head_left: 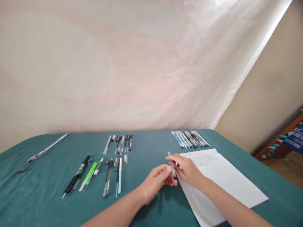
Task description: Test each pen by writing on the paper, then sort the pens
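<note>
A green tablecloth [146,148] extends before a pale hanging sheet [142,63]. A clear pen [172,168] is held tilted between the left hand [156,180] and right hand [189,168], fingers of both closed on it. The right forearm [220,197] obscures part of the paper [236,179]. Beyond lies a row of pens [190,139]; a green pen [90,175] lies left.
</note>
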The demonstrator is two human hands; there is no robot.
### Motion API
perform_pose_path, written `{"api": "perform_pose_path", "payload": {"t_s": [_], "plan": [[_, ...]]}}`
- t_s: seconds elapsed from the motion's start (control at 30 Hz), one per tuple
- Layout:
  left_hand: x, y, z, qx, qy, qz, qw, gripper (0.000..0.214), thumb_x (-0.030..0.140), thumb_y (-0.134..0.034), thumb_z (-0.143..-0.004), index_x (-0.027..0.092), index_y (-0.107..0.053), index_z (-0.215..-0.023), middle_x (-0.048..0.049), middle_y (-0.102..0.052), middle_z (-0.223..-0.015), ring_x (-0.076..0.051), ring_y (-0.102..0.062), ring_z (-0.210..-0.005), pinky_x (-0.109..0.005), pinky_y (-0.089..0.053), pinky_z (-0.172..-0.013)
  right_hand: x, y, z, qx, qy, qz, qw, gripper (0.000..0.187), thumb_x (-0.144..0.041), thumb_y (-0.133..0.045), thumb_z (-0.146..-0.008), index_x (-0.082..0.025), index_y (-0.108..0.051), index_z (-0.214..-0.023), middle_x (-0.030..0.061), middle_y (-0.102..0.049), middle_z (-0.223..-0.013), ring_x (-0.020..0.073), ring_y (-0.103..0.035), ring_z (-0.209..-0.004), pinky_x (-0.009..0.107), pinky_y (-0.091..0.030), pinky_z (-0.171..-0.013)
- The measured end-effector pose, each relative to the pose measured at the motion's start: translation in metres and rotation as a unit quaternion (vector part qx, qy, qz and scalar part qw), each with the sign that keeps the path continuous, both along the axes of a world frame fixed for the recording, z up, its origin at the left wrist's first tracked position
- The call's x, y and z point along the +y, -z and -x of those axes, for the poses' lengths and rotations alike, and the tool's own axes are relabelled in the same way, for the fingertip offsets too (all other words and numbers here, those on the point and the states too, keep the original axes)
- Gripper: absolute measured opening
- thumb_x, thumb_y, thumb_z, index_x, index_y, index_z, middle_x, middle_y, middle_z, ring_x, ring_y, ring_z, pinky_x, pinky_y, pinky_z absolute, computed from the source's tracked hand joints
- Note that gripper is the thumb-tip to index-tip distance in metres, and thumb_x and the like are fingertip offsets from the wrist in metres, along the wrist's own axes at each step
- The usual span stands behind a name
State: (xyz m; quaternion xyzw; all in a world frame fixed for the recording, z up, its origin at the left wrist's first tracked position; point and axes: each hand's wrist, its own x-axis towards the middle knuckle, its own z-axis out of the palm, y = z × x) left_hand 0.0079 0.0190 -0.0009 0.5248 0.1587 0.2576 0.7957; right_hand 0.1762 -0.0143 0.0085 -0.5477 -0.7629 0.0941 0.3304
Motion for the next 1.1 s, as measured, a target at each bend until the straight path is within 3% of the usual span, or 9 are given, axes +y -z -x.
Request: {"api": "perform_pose_path", "payload": {"t_s": [0.07,0.17,0.27,0.4,0.5,0.6,0.77,0.93,1.1], "plan": [[-0.001,-0.004,0.003,0.031,-0.045,-0.115,0.992,0.031,0.042,-0.044,-0.083,0.017,-0.061,-0.086,-0.0072,-0.062,-0.079,-0.018,-0.055,-0.078,-0.029,-0.039,-0.075,0.001,-0.005,-0.008,0.034,0.042,-0.021,0.998,0.025,-0.025,-0.041,-0.085,-0.023,-0.058,-0.103,0.0053,-0.062,-0.094,0.0156,-0.058,-0.08,0.027,-0.045,-0.071],[-0.003,-0.009,0.007,0.088,-0.08,-0.298,0.947,0.028,0.038,-0.045,-0.083,0.021,-0.063,-0.095,-0.008,-0.062,-0.097,-0.021,-0.053,-0.093,-0.031,-0.034,-0.086,0.0,-0.011,-0.029,0.111,0.11,-0.011,0.988,0.025,-0.036,-0.047,-0.082,-0.02,-0.062,-0.095,0.0065,-0.063,-0.099,0.0141,-0.058,-0.07,0.026,-0.047,-0.062],[-0.008,-0.01,0.009,0.142,-0.044,-0.441,0.885,0.031,0.034,-0.042,-0.084,0.024,-0.058,-0.109,-0.007,-0.056,-0.116,-0.023,-0.045,-0.111,-0.036,-0.025,-0.099,-0.005,-0.007,-0.06,0.209,0.18,0.022,0.961,0.032,-0.044,-0.048,-0.079,-0.016,-0.063,-0.082,0.0089,-0.063,-0.099,0.0108,-0.054,-0.055,0.025,-0.046,-0.051],[-0.015,-0.011,0.01,0.225,0.035,-0.567,0.792,0.039,0.033,-0.037,-0.086,0.023,-0.044,-0.124,-0.0052,-0.041,-0.133,-0.021,-0.032,-0.124,-0.041,-0.017,-0.104,-0.018,0.016,-0.109,0.292,0.276,0.035,0.915,0.036,-0.047,-0.056,-0.072,-0.013,-0.06,-0.082,0.0042,-0.061,-0.066,0.0131,-0.054,-0.054,0.024,-0.045,-0.049],[-0.016,-0.013,0.01,0.259,0.068,-0.607,0.748,0.044,0.037,-0.035,-0.087,0.024,-0.037,-0.129,-0.0048,-0.034,-0.137,-0.02,-0.028,-0.126,-0.041,-0.017,-0.105,-0.029,0.035,-0.138,0.329,0.31,0.02,0.892,0.031,-0.044,-0.058,-0.069,-0.015,-0.057,-0.079,-0.0009,-0.055,-0.056,0.0114,-0.05,-0.049,0.022,-0.041,-0.046],[-0.016,-0.015,0.009,0.271,0.079,-0.624,0.728,0.047,0.04,-0.033,-0.087,0.023,-0.034,-0.131,-0.005,-0.031,-0.139,-0.02,-0.026,-0.127,-0.041,-0.017,-0.106,-0.039,0.045,-0.152,0.331,0.323,0.031,0.886,0.027,-0.041,-0.057,-0.07,-0.016,-0.056,-0.078,-0.001,-0.055,-0.057,0.0113,-0.049,-0.048,0.022,-0.04,-0.045],[-0.016,-0.012,0.009,0.269,0.085,-0.631,0.723,0.047,0.042,-0.031,-0.088,0.023,-0.034,-0.131,-0.0046,-0.032,-0.138,-0.02,-0.028,-0.127,-0.039,-0.016,-0.106,-0.048,0.048,-0.153,0.289,0.327,0.049,0.898,0.021,-0.037,-0.053,-0.072,-0.017,-0.054,-0.075,0.0,-0.057,-0.057,0.0119,-0.051,-0.05,0.022,-0.04,-0.047],[-0.016,-0.01,0.008,0.274,0.084,-0.633,0.72,0.047,0.042,-0.031,-0.088,0.023,-0.035,-0.13,-0.0049,-0.032,-0.138,-0.019,-0.028,-0.127,-0.038,-0.017,-0.106,-0.052,0.048,-0.152,0.225,0.354,0.04,0.907,0.019,-0.035,-0.051,-0.073,-0.018,-0.048,-0.064,-0.0045,-0.048,-0.044,0.0092,-0.044,-0.04,0.021,-0.034,-0.041],[-0.016,-0.008,0.008,0.27,0.08,-0.634,0.721,0.047,0.043,-0.028,-0.088,0.023,-0.036,-0.129,-0.0047,-0.033,-0.138,-0.019,-0.028,-0.126,-0.038,-0.018,-0.105,-0.053,0.05,-0.156,0.146,0.38,0.021,0.913,0.022,-0.033,-0.046,-0.074,-0.019,-0.046,-0.058,-0.0055,-0.044,-0.044,0.0085,-0.041,-0.039,0.021,-0.033,-0.041]]}}
